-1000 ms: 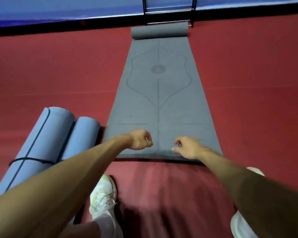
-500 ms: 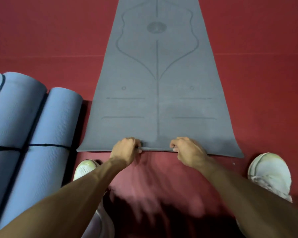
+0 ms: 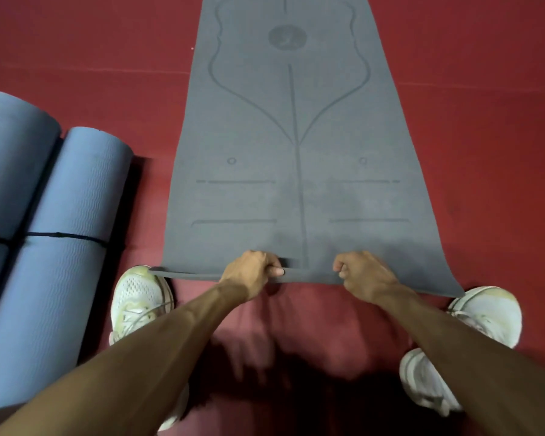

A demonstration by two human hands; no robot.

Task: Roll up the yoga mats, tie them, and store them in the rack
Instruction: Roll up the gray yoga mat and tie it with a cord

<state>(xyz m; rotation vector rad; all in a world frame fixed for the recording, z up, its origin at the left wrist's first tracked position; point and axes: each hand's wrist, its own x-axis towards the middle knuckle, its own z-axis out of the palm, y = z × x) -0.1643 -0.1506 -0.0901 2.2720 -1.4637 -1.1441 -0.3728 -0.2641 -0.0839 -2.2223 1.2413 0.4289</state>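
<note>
A yoga or exercise studio: red padded floor, rolled mats.

Grey mat matt, smooth w/ etched lines; blue rolled mats matt foam, wavy-ribbed; red floor matt.

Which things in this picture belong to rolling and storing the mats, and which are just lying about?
Job: grey mat, its near edge gripped by the left hand and right hand; two rolled blue mats, tied with a black cord.
Just there: white shoes; red floor.
</note>
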